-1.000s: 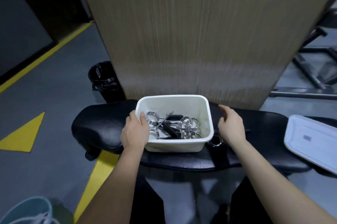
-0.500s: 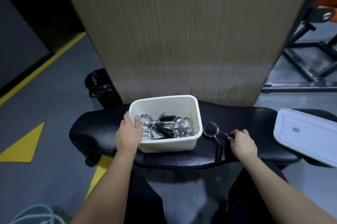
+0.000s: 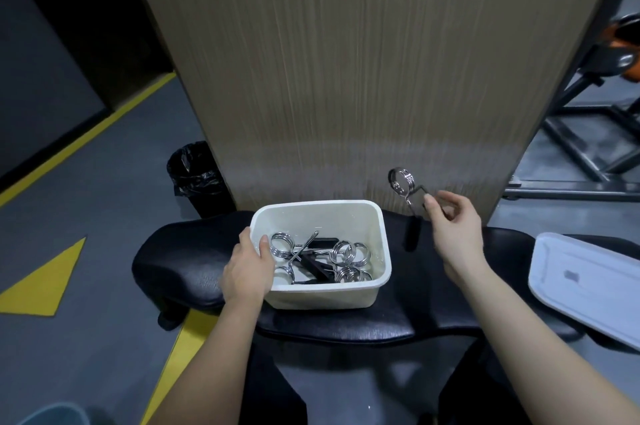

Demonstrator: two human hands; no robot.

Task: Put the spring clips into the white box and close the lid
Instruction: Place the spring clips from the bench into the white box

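The white box [image 3: 346, 293] sits open on a black padded bench [image 3: 194, 262]. Several chrome spring clips [image 3: 346, 255] with black handles lie inside it. My left hand [image 3: 247, 269] grips the box's left rim, thumb inside. My right hand [image 3: 453, 227] holds one spring clip [image 3: 401, 180] by its handles, raised above the bench just right of the box's far right corner. The white lid [image 3: 588, 289] lies flat on the bench at the far right, apart from the box.
A tall wood-grain panel [image 3: 363, 61] rises directly behind the bench. A black-lined bin [image 3: 194, 175] stands on the floor at the left. Dark gym-frame bars [image 3: 588, 134] are at the right. Yellow floor markings [image 3: 45, 282] run along the left.
My right hand picked the spring clip up from the bench beside the box and lifted it up and away from me. My left hand kept its hold on the box rim.
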